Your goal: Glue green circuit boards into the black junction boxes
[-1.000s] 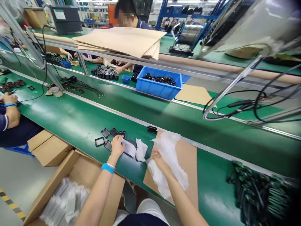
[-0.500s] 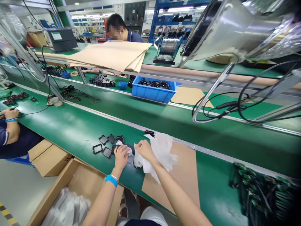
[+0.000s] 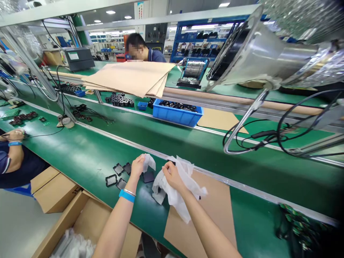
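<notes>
On green bench (image 3: 80, 150) | factory line | left hand (image 3: 137, 166) grips white wrap (image 3: 148, 162) | right hand (image 3: 170, 175) grips white sheet (image 3: 185, 182)

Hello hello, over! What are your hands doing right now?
Left hand pinching a small white wrapper above the belt. Right hand gripping the big white wrapping sheet. Black square parts lie beside the left hand; nothing blocking.

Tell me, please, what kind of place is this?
Most likely a factory assembly line: long green benches, a blue bin of black parts, and another person seated at the same bench.
</notes>
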Demonstrator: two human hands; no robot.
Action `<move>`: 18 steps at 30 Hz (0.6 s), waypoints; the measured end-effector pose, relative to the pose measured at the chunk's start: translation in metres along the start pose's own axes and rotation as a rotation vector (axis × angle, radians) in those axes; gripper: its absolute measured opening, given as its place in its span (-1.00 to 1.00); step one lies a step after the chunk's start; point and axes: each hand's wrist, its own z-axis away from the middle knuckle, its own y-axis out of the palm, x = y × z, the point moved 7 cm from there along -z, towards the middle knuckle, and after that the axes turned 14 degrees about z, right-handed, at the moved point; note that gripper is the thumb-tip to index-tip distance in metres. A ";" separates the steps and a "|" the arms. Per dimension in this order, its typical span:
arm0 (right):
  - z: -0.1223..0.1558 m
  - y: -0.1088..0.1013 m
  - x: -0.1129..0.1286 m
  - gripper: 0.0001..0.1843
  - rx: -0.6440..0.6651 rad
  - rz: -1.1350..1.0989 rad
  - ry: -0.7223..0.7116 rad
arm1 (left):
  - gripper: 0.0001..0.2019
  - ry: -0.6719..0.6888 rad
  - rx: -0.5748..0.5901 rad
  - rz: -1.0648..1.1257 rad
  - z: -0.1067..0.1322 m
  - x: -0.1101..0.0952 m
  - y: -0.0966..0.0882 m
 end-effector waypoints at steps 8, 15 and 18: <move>-0.049 -0.011 0.046 -0.68 0.059 0.048 -0.110 | -0.69 0.060 0.120 0.030 -0.005 -0.047 0.022; -0.067 -0.041 0.103 -0.75 0.117 0.025 -0.214 | -0.57 0.178 0.182 -0.151 -0.002 -0.057 -0.008; -0.068 -0.071 0.128 -0.85 0.064 0.012 -0.231 | -0.50 0.162 0.178 -0.331 0.006 -0.031 -0.019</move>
